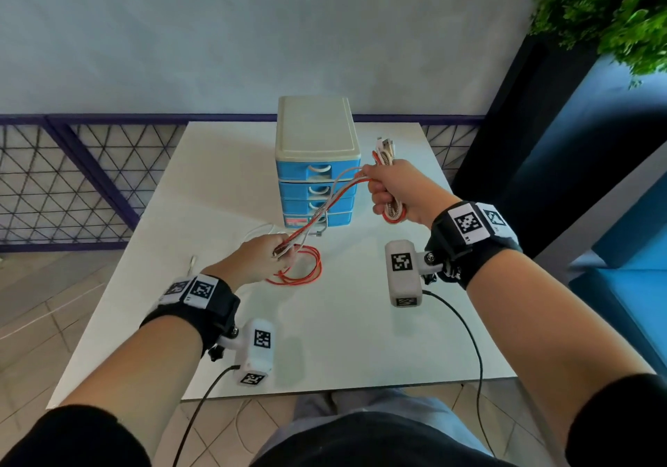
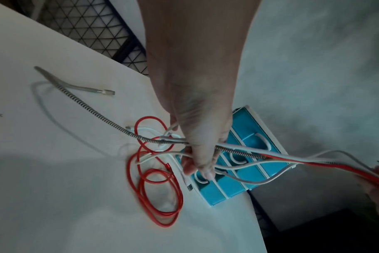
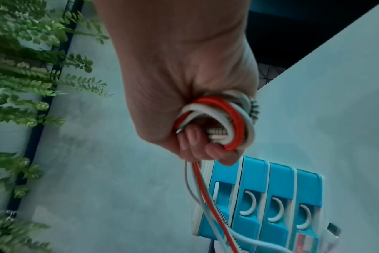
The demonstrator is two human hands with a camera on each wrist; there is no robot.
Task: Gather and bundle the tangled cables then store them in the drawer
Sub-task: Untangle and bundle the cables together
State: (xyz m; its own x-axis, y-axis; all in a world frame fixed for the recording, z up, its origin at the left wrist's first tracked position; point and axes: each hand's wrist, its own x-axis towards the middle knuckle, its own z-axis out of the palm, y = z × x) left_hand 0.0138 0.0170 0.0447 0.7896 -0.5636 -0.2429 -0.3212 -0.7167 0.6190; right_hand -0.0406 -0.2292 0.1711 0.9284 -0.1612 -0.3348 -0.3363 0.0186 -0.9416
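Note:
My right hand [image 1: 391,192] is raised to the right of the drawer unit [image 1: 317,163] and grips a folded bundle of cables [image 3: 225,123], red, white and spiral-wrapped, with plug ends [image 1: 385,147] sticking up above the fist. From it the strands [image 1: 325,210] run down and left to my left hand [image 1: 269,259], which pinches them just above the table [image 1: 361,322]. Below that hand loose red cable loops [image 2: 160,188] and white cable lie on the table. All drawers of the blue and white unit [image 3: 266,208] are closed.
A loose cable end with a small plug [image 2: 107,92] lies near the table's left edge. A purple mesh railing [image 1: 72,177] stands behind the table, a plant [image 1: 606,8] at the top right, and blue seating [image 1: 620,268] to the right.

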